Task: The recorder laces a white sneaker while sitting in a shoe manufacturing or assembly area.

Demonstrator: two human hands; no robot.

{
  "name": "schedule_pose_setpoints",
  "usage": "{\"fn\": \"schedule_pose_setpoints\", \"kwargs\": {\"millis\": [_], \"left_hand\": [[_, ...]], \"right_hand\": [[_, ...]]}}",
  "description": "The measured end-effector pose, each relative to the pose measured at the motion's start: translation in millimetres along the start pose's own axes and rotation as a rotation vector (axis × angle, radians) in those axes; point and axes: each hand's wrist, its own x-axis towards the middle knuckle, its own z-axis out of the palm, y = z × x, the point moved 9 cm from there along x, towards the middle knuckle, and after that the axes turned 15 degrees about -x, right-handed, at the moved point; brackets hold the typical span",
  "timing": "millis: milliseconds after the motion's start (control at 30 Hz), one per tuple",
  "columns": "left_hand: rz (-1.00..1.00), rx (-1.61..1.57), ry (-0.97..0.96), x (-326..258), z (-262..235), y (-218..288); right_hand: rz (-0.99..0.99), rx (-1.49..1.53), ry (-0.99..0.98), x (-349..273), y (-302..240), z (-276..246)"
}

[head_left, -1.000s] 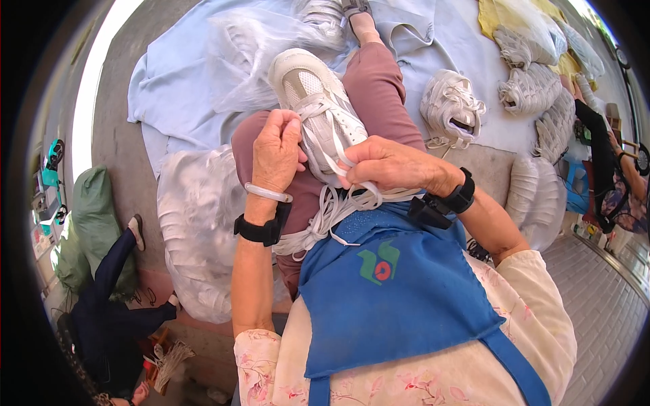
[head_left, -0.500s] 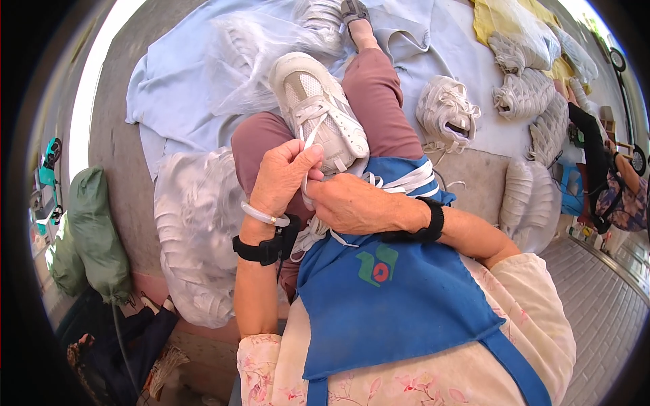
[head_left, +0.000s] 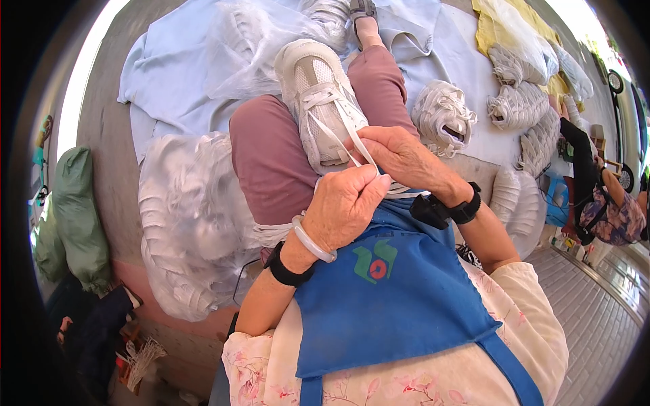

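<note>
A white and beige sneaker [head_left: 298, 78] lies between my thighs, its toe pointing away from me. White shoelace [head_left: 328, 131] is threaded through its upper eyelets, and long ends run back toward my body. My left hand [head_left: 344, 206], with a pale bangle at the wrist, is closed in a pinch on a lace end just below the shoe. Beside the shoe's opening, my right hand [head_left: 399, 157] has its fingers bent around the lace; its fingertips are partly hidden. More white laces lie bunched over my lap, partly under my hands.
Another white sneaker [head_left: 441, 116] sits to the right on a light blue cloth [head_left: 166, 71]. Plastic-wrapped shoes [head_left: 193, 227] lie at my left, near green sacks [head_left: 82, 216]. Bundled shoes [head_left: 518, 105] line the right side, where another person [head_left: 613, 210] is by a blue stool [head_left: 556, 201].
My left hand has moved down and right, drawing lace toward me. My right hand has gone up and right to the shoe's side. The shoe sits slightly farther away.
</note>
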Motion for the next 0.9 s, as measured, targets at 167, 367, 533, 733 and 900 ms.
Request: {"fn": "schedule_pose_setpoints", "kwargs": {"millis": [167,367,533,733,900], "left_hand": [[-0.13,-0.081,-0.058,-13,1,-6],[-0.032,-0.332,0.132,-61,-71,5],[0.267,-0.974,0.378,-123,-168,-14],[0.602,-1.241,0.396,-202,-257,23],[0.816,-1.139,0.85,-309,-335,20]], "right_hand": [[0.425,0.883,-0.15,15,21,47],[0.361,0.62,-0.084,14,37,10],[0.376,0.251,0.04,-1,62,-33],[-0.055,-0.216,0.076,5,47,-54],[0.355,0.085,0.022,6,101,-64]]}}
